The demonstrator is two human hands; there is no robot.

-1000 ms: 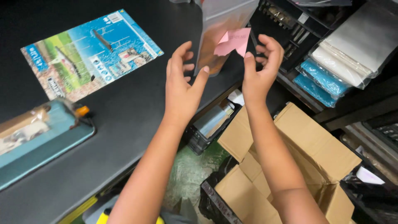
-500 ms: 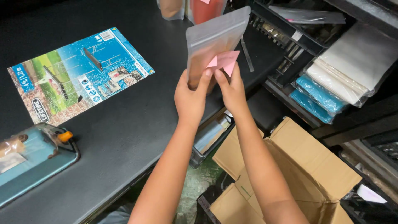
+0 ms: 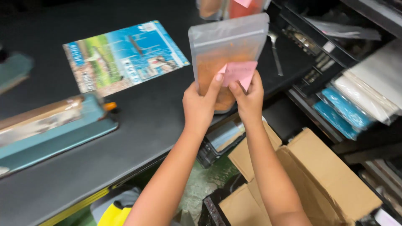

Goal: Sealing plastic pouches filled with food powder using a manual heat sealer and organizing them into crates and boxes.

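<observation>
Frosted pouch (image 3: pixel 228 46) of orange powder stands upright; your left hand (image 3: pixel 200 106) and right hand (image 3: pixel 249 100) both pinch it and its pink note (image 3: pixel 238 72).

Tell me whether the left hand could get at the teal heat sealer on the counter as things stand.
Probably not right away: the left hand is gripping the clear pouch of orange powder together with the right hand. The black counter between it and the teal sealer looks bare, so once it lets go, the way seems free.
</observation>
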